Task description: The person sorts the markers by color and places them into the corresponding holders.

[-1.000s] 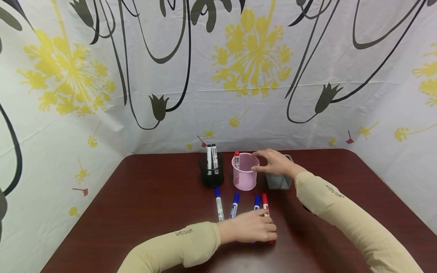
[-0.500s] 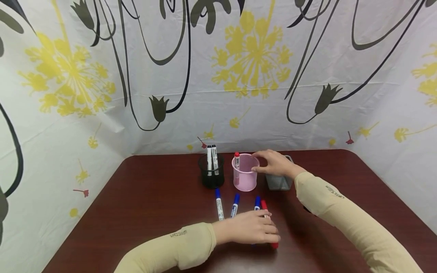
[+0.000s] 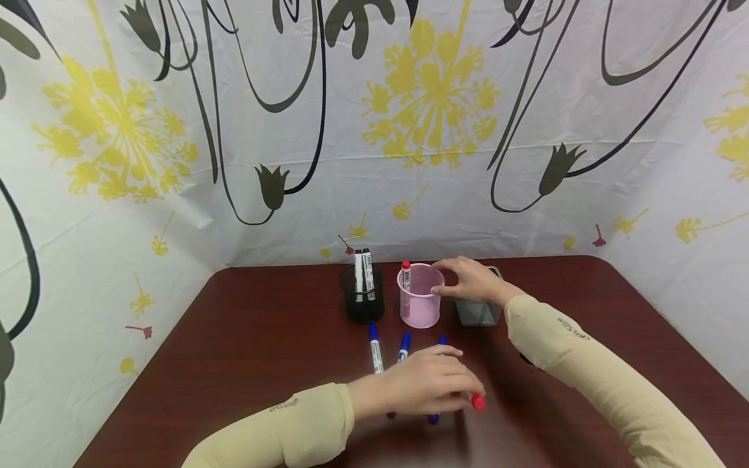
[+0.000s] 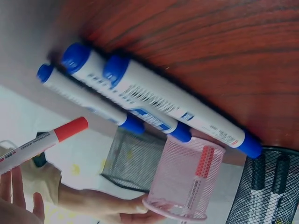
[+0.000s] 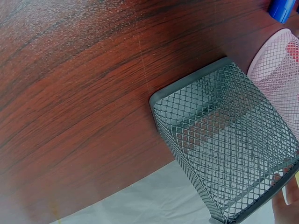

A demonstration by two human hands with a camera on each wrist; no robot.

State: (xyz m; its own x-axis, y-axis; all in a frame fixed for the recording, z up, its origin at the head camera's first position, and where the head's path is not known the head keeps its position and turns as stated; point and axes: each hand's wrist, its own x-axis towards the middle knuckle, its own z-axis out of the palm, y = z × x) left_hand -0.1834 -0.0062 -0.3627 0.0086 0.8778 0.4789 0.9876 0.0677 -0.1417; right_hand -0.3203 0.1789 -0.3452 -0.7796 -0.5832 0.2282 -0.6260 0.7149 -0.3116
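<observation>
The left hand (image 3: 422,382) pinches a red marker (image 4: 46,143). Beyond it stands the pink cup (image 3: 419,313), its rim held by the right hand (image 3: 471,279).

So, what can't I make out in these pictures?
- Head view: the left hand covers parts of the blue-capped pens; their print is too small to read.
- Head view: the right hand hides part of the square mesh holder.
- Left wrist view: the left edge cuts off the held red-capped pen.
- Right wrist view: the right edge cuts off the pink cup.
</observation>
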